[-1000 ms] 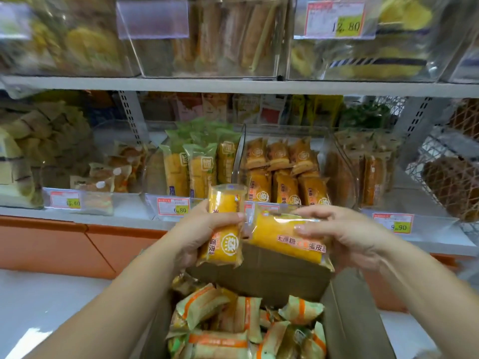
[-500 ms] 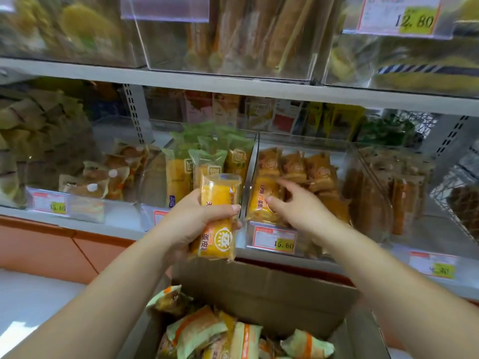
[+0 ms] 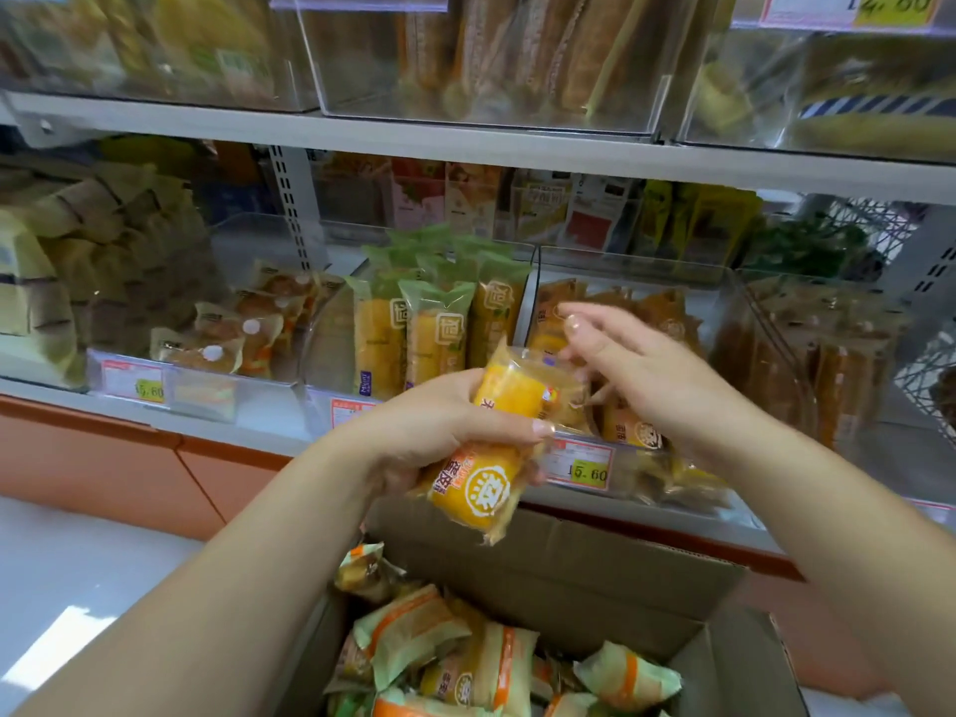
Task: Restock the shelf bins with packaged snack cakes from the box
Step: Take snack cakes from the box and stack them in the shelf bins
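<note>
Item: 1 yellow snack cake pack, tilted, in front of orange-pack bin, above box; L hand fingers clamped round its middle; R hand fingers apart, contact w/ pack top unclear; risk: slick wrapper slips at handover.

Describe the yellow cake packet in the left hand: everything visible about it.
The yellow cake packet is a see-through plastic wrapper with flat clear ends around a yellow-orange cake, printed with a white round logo and a strip of characters. It is held tilted, upper end leaning right, above the cardboard box and in front of the 15.60 price tag. The left hand grips its middle, thumb across the front. The fingers of the right hand are at its upper end; contact there is unclear.
</note>
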The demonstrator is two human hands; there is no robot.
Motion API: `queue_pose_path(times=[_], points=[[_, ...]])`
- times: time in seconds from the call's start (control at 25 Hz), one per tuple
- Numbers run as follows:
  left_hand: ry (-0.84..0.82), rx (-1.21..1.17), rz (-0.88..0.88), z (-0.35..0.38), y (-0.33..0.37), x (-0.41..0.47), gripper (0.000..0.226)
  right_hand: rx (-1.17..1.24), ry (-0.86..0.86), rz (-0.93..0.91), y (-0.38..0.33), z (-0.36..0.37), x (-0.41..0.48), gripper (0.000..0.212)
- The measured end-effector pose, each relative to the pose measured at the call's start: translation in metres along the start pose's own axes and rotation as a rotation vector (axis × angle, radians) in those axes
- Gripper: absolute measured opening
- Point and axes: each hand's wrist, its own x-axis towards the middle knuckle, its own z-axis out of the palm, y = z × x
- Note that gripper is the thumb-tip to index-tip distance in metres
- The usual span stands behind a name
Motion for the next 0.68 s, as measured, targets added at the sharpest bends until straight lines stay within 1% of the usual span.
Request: queue_pose_path(times=[0.04, 0.08, 0.12, 0.2, 0.28, 0.36, 0.4, 0.44, 0.48, 0.52, 0.56, 0.6, 0.64, 0.68], points=[[-0.046, 0.028, -0.026, 0.005, 0.000, 0.001, 0.046, 0.042, -0.097, 0.012, -0.001, 0.004, -0.006, 0.052], [-0.086, 0.054, -0.054, 0.010, 0.000, 0.001, 0.045, 0.052, -0.157, 0.025, 0.003, 0.007, -0.010, 0.047], [-0.115, 0.079, -0.081, 0.013, -0.001, 0.002, 0.047, 0.059, -0.169, 0.038, 0.008, 0.008, -0.012, 0.040], [-0.122, 0.126, -0.113, 0.013, -0.001, 0.003, 0.052, 0.134, -0.066, 0.072, 0.017, -0.001, -0.012, 0.035], [-0.095, 0.102, -0.092, 0.011, -0.001, 0.004, 0.050, 0.313, 0.077, 0.132, 0.026, -0.017, -0.010, 0.043], [-0.020, 0.036, -0.021, 0.023, 0.000, 0.007, 0.043, 0.615, 0.150, 0.204, 0.035, -0.025, -0.011, 0.055], [0.044, 0.009, 0.021, 0.033, -0.001, 0.009, 0.039, 0.730, 0.114, 0.239, 0.036, -0.022, -0.013, 0.055], [0.109, -0.015, 0.057, 0.043, -0.002, 0.014, 0.037, 0.750, 0.050, 0.267, 0.035, -0.016, -0.016, 0.050], [0.167, 0.005, 0.099, 0.054, -0.002, 0.018, 0.036, 0.707, 0.009, 0.284, 0.034, -0.013, -0.018, 0.044], [0.241, 0.096, 0.165, 0.060, -0.002, 0.021, 0.035, 0.668, 0.025, 0.292, 0.034, -0.013, -0.016, 0.039], [0.346, 0.294, 0.270, 0.058, -0.004, 0.026, 0.033, 0.645, 0.112, 0.281, 0.036, -0.019, -0.011, 0.034], [0.484, 0.591, 0.399, 0.051, -0.007, 0.031, 0.032, 0.620, 0.233, 0.263, 0.040, -0.029, -0.005, 0.032], [0.609, 0.942, 0.518, 0.041, -0.011, 0.035, 0.036, 0.560, 0.327, 0.249, 0.046, -0.040, 0.000, 0.031], [0.664, 1.229, 0.609, 0.030, -0.018, 0.042, 0.042, 0.459, 0.362, 0.263, 0.053, -0.048, 0.005, 0.034]])
